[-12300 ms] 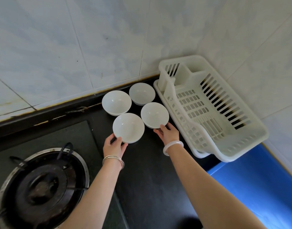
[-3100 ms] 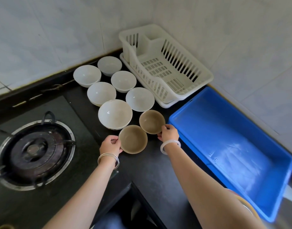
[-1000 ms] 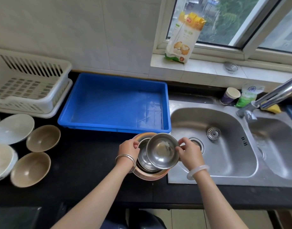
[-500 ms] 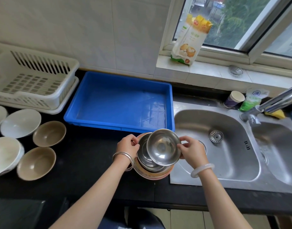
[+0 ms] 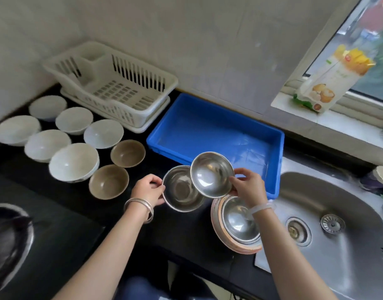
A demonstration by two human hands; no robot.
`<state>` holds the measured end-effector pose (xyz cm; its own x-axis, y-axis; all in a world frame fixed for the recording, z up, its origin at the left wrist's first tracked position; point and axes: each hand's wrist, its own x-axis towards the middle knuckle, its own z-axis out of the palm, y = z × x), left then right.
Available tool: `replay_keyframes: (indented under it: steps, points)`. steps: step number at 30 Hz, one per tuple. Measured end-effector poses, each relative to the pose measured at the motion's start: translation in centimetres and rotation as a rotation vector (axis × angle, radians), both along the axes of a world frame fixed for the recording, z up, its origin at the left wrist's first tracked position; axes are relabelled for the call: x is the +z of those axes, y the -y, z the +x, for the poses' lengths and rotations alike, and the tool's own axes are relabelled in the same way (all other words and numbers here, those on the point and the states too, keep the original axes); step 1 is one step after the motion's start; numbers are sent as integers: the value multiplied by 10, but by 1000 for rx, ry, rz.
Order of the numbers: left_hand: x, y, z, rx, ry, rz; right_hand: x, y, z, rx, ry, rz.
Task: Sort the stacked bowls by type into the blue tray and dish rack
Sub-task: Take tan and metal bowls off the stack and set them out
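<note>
On a dark kitchen counter, a person holds two steel bowls, one in each hand, with nothing yet sorted into the tray or rack.

Each hand is closed on a bowl rim: the left hand (image 5: 147,190) grips the larger steel bowl (image 5: 182,189) just above the counter, and the right hand (image 5: 248,187) holds the smaller steel bowl (image 5: 211,174) higher, overlapping the first and near the blue tray (image 5: 216,135). Both the blue tray and the white dish rack (image 5: 112,87) behind it hold no bowls. Six white bowls (image 5: 73,162) and two brown bowls (image 5: 127,153) sit spread out on the counter to the left. A remaining stack (image 5: 238,226), steel bowls nested in a pinkish bowl, stands beside the sink (image 5: 337,213). Judging by this, unstacking is nearly finished, but all placing is left.
</note>
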<state>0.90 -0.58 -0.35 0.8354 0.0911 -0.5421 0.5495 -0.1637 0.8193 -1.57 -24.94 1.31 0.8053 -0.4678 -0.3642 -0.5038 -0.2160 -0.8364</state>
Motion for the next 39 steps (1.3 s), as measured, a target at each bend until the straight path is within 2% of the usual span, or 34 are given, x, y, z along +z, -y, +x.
replay_keyframes:
  steps: [10,21,23,25,39]
  points:
    - [-47,-75,-20,231,-138,58,-56,-82,64,121,-130,71]
    - [-45,-75,-18,222,-156,69,-71,-100,73,12,-166,178]
    - [-69,-103,-22,251,-239,67,-96,-135,79,57,-247,153]
    - [-69,-101,-26,246,-247,65,-95,-137,76,36,-250,181]
    - [-67,-98,-17,282,-172,122,-96,-137,84,16,-215,188]
